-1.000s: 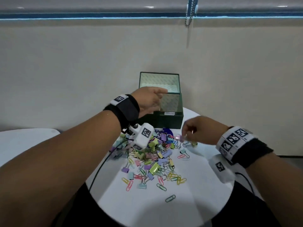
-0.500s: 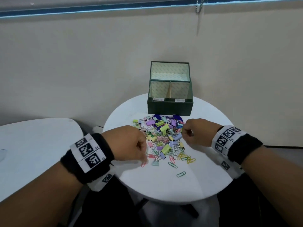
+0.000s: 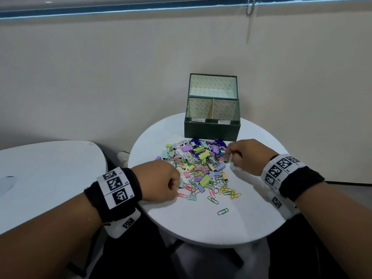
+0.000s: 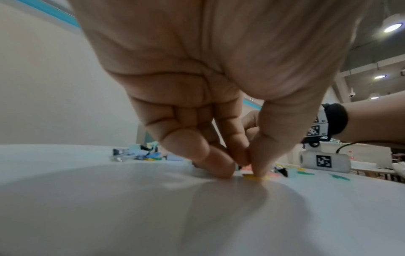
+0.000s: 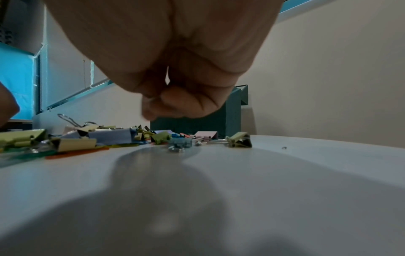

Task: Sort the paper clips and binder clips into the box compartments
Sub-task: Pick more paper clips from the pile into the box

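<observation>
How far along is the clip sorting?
Early. Done: nothing visible; the box is open, but its floor is hidden behind the front wall. In hand: left hand pinches at a yellow paper clip; right hand is curled over the pile's far edge. Left: nearly the whole pile.

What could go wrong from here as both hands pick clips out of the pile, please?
1. The left hand pinches at a flat yellow paper clip lying on the round table; it may slip free.
2. The right hand works in the tangled pile, so a neighbouring clip may come along.
3. The green box has side-by-side compartments; a clip could land wrongly.
</observation>
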A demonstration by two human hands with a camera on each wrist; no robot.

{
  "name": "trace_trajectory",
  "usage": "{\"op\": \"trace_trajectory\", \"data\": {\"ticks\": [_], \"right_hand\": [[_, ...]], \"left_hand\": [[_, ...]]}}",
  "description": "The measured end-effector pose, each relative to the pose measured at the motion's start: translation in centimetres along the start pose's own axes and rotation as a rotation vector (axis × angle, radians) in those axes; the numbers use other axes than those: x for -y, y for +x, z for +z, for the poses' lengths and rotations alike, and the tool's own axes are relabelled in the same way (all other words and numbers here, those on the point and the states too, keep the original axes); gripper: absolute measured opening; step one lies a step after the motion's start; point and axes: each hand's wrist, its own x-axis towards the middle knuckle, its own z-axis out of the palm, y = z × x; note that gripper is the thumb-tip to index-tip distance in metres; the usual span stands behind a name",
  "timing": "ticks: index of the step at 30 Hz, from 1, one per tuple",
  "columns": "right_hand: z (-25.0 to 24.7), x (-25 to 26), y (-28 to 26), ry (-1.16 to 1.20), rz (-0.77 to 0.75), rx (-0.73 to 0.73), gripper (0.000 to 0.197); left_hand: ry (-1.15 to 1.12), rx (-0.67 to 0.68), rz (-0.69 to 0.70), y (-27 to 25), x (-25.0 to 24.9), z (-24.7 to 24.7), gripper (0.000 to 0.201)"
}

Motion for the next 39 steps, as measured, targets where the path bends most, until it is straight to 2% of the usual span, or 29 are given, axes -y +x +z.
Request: {"op": "trace_trajectory", "data": {"ticks": [3, 6, 10, 13, 15, 18, 20, 23, 26, 30, 32, 36, 39], "right_hand": [[-0.3, 0.2, 0.0, 0.064, 0.012, 0.059, 0.032], [-0.4, 0.6, -0.2, 0.078, -0.019, 0.098, 0.036], [-0.8, 1.0, -1.4, -0.008, -0.117, 0.124, 0.021], [-1.6, 1.4, -3.3, -0.072, -0.180, 0.217, 0.007], [-1.4, 1.5, -4.3, -0.148, -0.178, 0.267, 0.013], [-0.1, 1.3, -4.8, -0.255, -0.153, 0.253, 0.014], [0.4, 1.1, -5.0, -0.232, -0.138, 0.227, 0.010], [1.0, 0.9, -5.3, -0.231, -0.118, 0.180, 0.010], [1.3, 0.7, -5.2, -0.215, -0.102, 0.141, 0.010], [-1.1, 0.1, -3.1, -0.071, -0.090, 0.100, 0.018], [-2.6, -0.4, -0.9, -0.011, -0.026, 0.025, 0.016], [-4.5, -2.0, 4.6, 0.091, 0.150, -0.201, 0.015], [-5.4, -2.0, 7.8, 0.114, 0.217, -0.299, 0.019]], "left_hand": [[-0.062, -0.013, -0.002, -0.2, 0.6, -0.3, 0.012], [-0.031, 0.030, -0.005, -0.3, 0.8, 0.0, 0.019], [0.077, 0.006, 0.007, -0.3, 0.4, 0.4, 0.030], [0.129, 0.001, 0.050, -0.3, -0.1, 0.5, 0.027], [0.181, 0.025, 0.102, -0.3, -0.7, 0.5, 0.022], [0.286, 0.056, 0.149, -0.4, -1.3, 0.4, 0.019], [0.372, 0.051, 0.184, -0.4, -1.7, 0.5, 0.020], [0.403, 0.041, 0.157, -0.2, -1.9, 0.4, 0.016], [0.177, 0.015, 0.110, 0.8, -0.8, -0.4, 0.008], [-0.261, -0.042, 0.009, 3.2, 0.1, -3.4, 0.011], [-0.463, -0.089, -0.069, 5.0, 0.0, -5.1, 0.013], [-0.814, -0.266, -0.175, 10.9, -0.4, -7.3, 0.017], [-0.968, -0.322, -0.222, 14.8, -1.7, -8.0, 0.014]]}}
